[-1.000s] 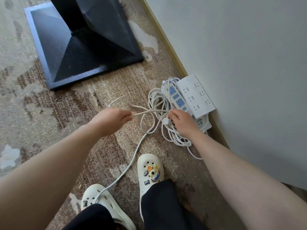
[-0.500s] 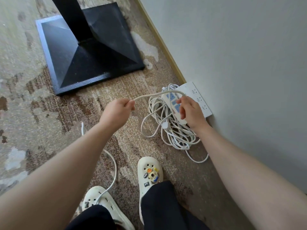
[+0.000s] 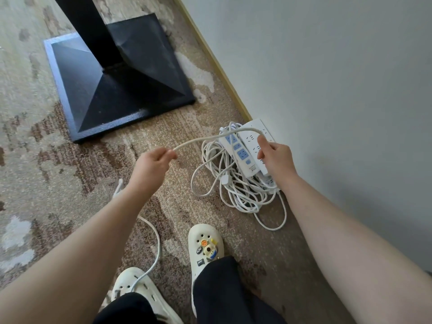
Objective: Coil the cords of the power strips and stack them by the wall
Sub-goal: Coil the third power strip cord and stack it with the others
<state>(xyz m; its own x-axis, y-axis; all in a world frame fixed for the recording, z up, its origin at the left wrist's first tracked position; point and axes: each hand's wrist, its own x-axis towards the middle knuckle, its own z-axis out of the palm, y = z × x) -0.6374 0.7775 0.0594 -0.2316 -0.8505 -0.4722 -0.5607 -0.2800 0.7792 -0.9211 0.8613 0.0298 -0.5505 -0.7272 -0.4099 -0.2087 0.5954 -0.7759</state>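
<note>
A white cord runs in an arc between my two hands above the carpet. My left hand pinches one end of that span, and my right hand grips the other end over the pile. Below lies a heap of coiled white cords against the wall. On the heap rest a white power strip with blue sockets and a wider all-white power strip, partly hidden by my right hand. The cord's loose tail trails from under my left forearm down to my shoes.
A black square pedestal base with a black post stands on the patterned carpet at the upper left. The pale wall with a yellowish baseboard runs along the right. My two white clogs stand at the bottom.
Both hands have risen and drawn apart, pulling the cord into a raised arc. The right hand left the floor pile and now holds the cord above the strips. The tail slid toward my feet.
</note>
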